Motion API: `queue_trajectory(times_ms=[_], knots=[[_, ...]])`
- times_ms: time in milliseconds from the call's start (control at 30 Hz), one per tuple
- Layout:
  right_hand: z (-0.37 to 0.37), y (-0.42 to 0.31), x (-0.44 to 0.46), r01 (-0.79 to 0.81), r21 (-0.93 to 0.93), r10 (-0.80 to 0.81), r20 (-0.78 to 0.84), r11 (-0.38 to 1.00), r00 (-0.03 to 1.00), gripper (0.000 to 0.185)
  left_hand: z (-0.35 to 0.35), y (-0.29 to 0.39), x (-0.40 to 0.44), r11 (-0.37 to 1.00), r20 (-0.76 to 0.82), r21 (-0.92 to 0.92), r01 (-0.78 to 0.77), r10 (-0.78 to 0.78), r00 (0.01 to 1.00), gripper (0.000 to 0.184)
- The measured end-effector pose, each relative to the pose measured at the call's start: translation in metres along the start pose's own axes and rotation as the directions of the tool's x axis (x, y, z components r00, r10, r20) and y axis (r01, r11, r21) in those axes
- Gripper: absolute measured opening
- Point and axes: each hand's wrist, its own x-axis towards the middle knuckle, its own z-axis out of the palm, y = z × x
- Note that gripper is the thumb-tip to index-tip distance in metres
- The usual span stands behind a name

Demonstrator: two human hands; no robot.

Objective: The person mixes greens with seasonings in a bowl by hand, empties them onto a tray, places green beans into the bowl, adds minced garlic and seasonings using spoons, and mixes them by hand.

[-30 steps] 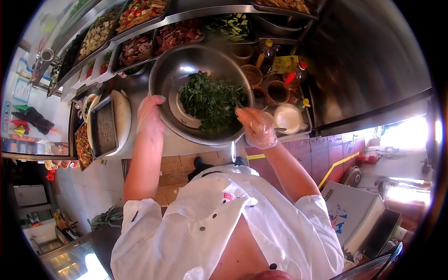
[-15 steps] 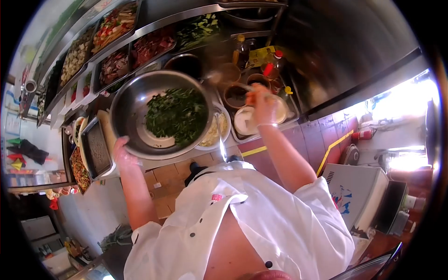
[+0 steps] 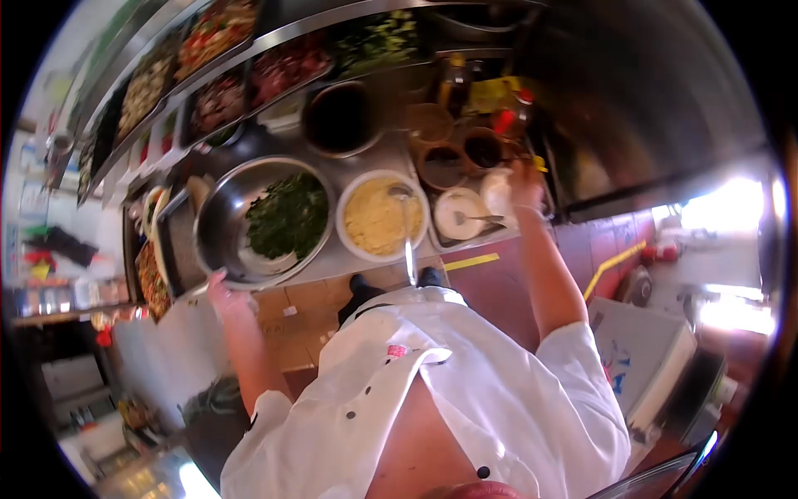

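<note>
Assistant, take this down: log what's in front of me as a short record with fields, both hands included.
Left hand: at the near left rim of the steel bowl
Steel bowl contents: chopped greens
Right hand: motion-blurred, near the brown tubs; grip unclear
Between the hands: white bowl with yellow contents and a metal spoon
Back row: red meat, cut green pieces
</note>
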Motion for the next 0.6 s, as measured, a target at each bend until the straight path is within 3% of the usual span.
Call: queue_trajectory(times_ms=[33,100,167,233,267,300,333,367,400,433,500,533,600], knots=[[-0.002,-0.015,0.001,-0.043,0.206,0.053,-0.04,0.978,0.998,0.048,0.003,-0.002,-0.009,0.992,-0.094,0.091,0.088,-0.08,0.992,0.032],[-0.015,-0.032,-0.003,-0.047,0.465,0.112,-0.113,0.884,0.987,0.06,0.0,-0.022,-0.008,0.98,-0.266,0.197,0.037,0.017,0.964,0.036],[-0.022,-0.044,-0.016,-0.005,0.496,0.097,-0.16,0.868,0.982,0.049,-0.025,-0.042,0.006,0.996,-0.396,0.075,0.057,-0.023,0.918,0.036],[-0.031,-0.128,-0.058,-0.056,0.295,0.083,-0.081,0.954,0.993,0.045,-0.046,-0.053,0.021,0.994,-0.441,-0.082,0.073,-0.102,0.892,0.037],[-0.02,-0.145,-0.076,-0.015,0.435,-0.004,0.044,0.9,0.999,0.036,-0.041,-0.051,0.014,0.994,-0.477,-0.026,0.104,-0.104,0.873,0.038],[-0.008,-0.164,-0.093,-0.01,0.376,-0.068,0.193,0.926,0.979,0.035,-0.032,-0.046,0.007,0.99,-0.505,0.025,0.14,-0.108,0.856,0.038],[0.009,-0.18,-0.114,-0.12,0.53,-0.132,0.412,0.839,0.901,0.032,-0.033,-0.039,0.005,0.966,-0.496,0.204,0.158,-0.037,0.868,0.038],[0.025,-0.2,-0.132,-0.163,0.416,-0.11,0.559,0.894,0.822,0.032,-0.036,-0.033,0.005,0.908,-0.474,0.379,0.176,0.028,0.88,0.039],[0.048,-0.214,-0.151,-0.139,0.433,-0.183,0.622,0.891,0.761,0.035,-0.04,-0.023,0.008,0.817,-0.437,0.545,0.189,0.084,0.895,0.039],[0.064,-0.245,-0.164,-0.274,0.386,-0.133,0.757,0.881,0.64,0.037,-0.044,-0.008,0.016,0.702,-0.394,0.688,0.184,0.147,0.907,0.04],[0.107,-0.286,-0.187,-0.271,0.328,-0.177,0.869,0.905,0.462,0.044,-0.049,0.02,0.035,0.403,-0.274,0.9,0.167,0.224,0.935,0.041],[0.135,-0.302,-0.199,-0.297,0.344,-0.219,0.898,0.891,0.382,0.047,-0.032,0.031,0.028,0.452,-0.154,0.892,0.024,0.253,0.955,0.036],[0.195,-0.338,-0.219,-0.052,0.311,-0.277,0.899,0.949,0.339,0.06,-0.068,0.018,0.08,0.775,0.126,0.625,-0.093,0.018,0.992,0.04]])
